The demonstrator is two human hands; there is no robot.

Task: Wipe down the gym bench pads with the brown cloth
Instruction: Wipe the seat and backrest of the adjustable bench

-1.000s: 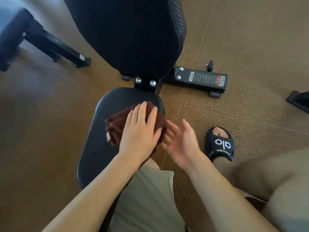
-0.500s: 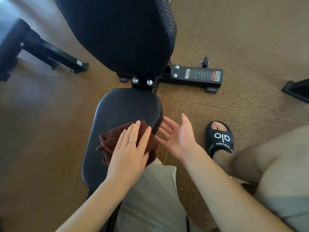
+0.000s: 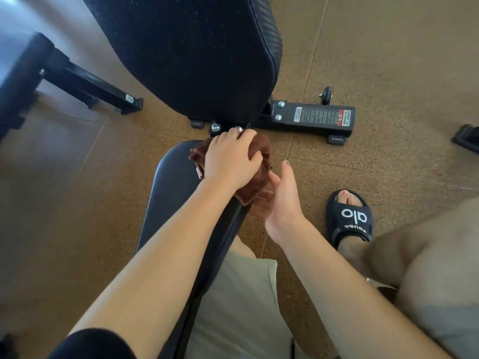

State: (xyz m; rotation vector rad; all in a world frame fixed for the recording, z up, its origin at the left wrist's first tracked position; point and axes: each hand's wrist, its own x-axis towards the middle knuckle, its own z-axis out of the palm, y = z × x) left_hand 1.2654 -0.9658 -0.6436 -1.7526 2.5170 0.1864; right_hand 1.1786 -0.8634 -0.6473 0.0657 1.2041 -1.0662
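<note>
- Underfoot, a brown speckled floor (image 3: 388, 60) is seen across the whole view, marked by thin tile seams.
- Above the centre, the black back pad (image 3: 186, 55) of the gym bench is seen tilted upward, its lower edge ending just over two silver bolts (image 3: 215, 127).
- Below it, the black seat pad (image 3: 173, 182) is laid out toward the viewer, its near end covered by the left forearm and a pale khaki shorts leg (image 3: 241, 307).
- To the right of the back pad, the bench's black base bar (image 3: 311, 117) is set flat on the floor, with warning labels on top and a small wheel (image 3: 327, 94) at its far side.
- At upper left, a second black frame (image 3: 85, 86) is stood on the floor, well apart from the bench.
- At right, a black slide sandal (image 3: 350, 218) with white lettering is worn on a foot beside the seat.
- The brown cloth (image 3: 261, 177) is bunched at the far right corner of the seat pad, draped over its edge.
- The left hand (image 3: 230, 159) is pressed down on the cloth, fingers curled into its folds and gripping it.
- The right hand (image 3: 283, 195) is held beside the seat's right edge, fingers straight and relaxed, thumb touching the hanging cloth; nothing is gripped by it.
</note>
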